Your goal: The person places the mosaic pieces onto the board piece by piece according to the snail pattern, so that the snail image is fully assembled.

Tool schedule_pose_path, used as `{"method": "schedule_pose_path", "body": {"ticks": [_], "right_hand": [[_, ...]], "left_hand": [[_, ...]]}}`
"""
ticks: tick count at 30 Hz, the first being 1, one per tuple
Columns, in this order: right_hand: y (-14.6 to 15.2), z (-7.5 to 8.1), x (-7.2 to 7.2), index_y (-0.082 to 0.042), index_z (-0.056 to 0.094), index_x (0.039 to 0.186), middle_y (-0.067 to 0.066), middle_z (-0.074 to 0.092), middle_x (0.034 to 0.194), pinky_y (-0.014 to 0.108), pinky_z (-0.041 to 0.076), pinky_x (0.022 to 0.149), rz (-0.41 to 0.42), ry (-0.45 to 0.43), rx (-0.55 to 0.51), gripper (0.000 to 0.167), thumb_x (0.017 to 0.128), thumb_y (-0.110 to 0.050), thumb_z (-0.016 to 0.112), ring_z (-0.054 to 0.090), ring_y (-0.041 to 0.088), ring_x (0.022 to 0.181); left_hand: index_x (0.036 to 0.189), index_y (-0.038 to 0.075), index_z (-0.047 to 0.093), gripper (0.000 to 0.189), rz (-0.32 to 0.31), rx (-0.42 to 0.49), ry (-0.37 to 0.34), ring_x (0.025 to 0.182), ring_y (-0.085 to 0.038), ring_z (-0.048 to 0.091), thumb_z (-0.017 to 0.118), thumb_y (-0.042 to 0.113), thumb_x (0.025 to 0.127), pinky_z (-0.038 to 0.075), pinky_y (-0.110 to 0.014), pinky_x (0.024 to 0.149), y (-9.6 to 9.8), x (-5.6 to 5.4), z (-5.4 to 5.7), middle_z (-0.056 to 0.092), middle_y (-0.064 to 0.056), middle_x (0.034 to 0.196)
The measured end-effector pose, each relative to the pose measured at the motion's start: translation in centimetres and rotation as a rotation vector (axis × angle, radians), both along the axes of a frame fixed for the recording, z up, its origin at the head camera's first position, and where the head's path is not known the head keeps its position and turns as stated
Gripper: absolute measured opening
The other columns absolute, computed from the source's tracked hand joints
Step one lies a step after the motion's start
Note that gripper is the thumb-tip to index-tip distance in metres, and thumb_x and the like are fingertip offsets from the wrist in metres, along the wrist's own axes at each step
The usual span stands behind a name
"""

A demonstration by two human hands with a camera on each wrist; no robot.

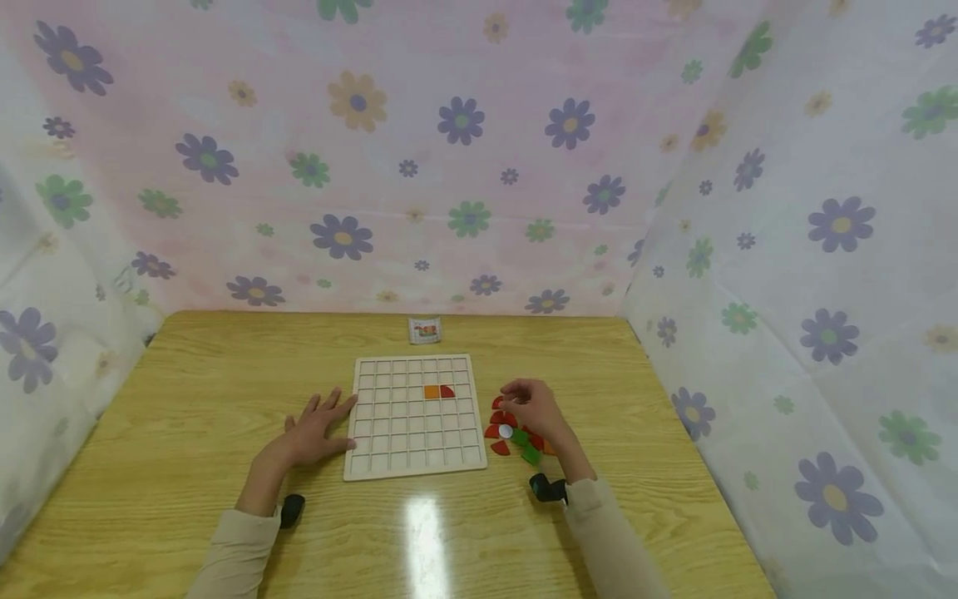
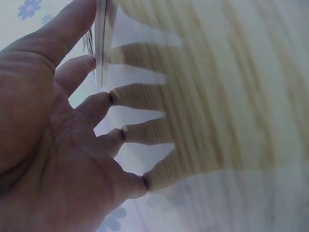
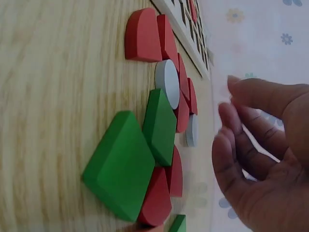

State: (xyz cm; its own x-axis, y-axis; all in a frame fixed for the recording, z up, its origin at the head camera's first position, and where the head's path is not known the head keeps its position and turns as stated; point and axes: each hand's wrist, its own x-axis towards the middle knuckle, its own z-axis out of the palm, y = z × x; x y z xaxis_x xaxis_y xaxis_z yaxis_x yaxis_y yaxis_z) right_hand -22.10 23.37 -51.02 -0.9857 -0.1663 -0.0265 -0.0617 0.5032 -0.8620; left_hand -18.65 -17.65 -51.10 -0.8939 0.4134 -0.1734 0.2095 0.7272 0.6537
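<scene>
"Square pale wooden grid board point(image 1: 415, 418): where does it lie?"

"In the middle of the glossy wood-grain table point(image 1: 359, 541), between the hands."

"What sits closest on the right?"

"Just beside its near right part, a loose cluster: flat green four-sided blocks point(image 3: 120, 166), white round discs point(image 3: 167, 83) and red curved-edged pieces point(image 1: 501, 448)."

"And the left hand point(image 1: 314, 433)?"

"Released, fingers spread; thumb and forefinger touch the board's left edge, the other fingertips rest on the table."

"The right hand point(image 1: 537, 412)?"

"Above the cluster's far end, fingers loosely bent, thumb close to them; no piece shows in its grasp."

"Anything set into the grid?"

"Yes, third row from the far edge, towards the right: an orange square piece point(image 1: 432, 392), with a red quarter-circle piece point(image 1: 447, 392) on its right."

"Beyond that?"

"Near the table's far edge, a small white card with a coloured picture point(image 1: 425, 330); behind it, flower-patterned cloth point(image 1: 464, 83)."
</scene>
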Motion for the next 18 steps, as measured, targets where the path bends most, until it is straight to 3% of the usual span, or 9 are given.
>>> {"method": "schedule_pose_path", "body": {"ticks": [6, 12, 18], "right_hand": [[0.2, 0.0, 1.1, 0.003, 0.073, 0.103, 0.012, 0.071, 0.096, 0.038, 0.059, 0.075, -0.096, -0.056, 0.097, 0.016, 0.089, -0.004, 0.076, 0.067, 0.022, 0.086], [0.8, 0.0, 1.3, 0.001, 0.074, 0.099, 0.009, 0.071, 0.091, 0.036, 0.057, 0.073, -0.045, -0.077, 0.177, 0.014, 0.086, -0.002, 0.079, 0.065, 0.019, 0.081], [1.1, -0.2, 1.4, 0.003, 0.073, 0.1, 0.01, 0.072, 0.093, 0.036, 0.057, 0.075, -0.011, -0.105, 0.157, 0.013, 0.088, -0.001, 0.077, 0.066, 0.018, 0.082]], "left_hand": [[0.157, 0.001, 0.034, 0.079, 0.003, 0.023, -0.008, 0.146, -0.064, 0.003, 0.073, 0.03, 0.095, 0.001, -0.089, 0.1, -0.1, 0.0, -0.3, 0.013, -0.034, 0.163], [0.157, 0.001, 0.035, 0.078, 0.006, 0.019, -0.009, 0.146, -0.064, 0.002, 0.073, 0.03, 0.095, 0.001, -0.089, 0.1, -0.1, -0.1, -0.5, 0.013, -0.034, 0.163], [0.157, 0.002, 0.036, 0.079, 0.001, 0.013, -0.001, 0.146, -0.064, 0.003, 0.074, 0.031, 0.094, 0.002, -0.089, 0.1, -0.2, -0.1, -0.4, 0.014, -0.034, 0.163]]}}
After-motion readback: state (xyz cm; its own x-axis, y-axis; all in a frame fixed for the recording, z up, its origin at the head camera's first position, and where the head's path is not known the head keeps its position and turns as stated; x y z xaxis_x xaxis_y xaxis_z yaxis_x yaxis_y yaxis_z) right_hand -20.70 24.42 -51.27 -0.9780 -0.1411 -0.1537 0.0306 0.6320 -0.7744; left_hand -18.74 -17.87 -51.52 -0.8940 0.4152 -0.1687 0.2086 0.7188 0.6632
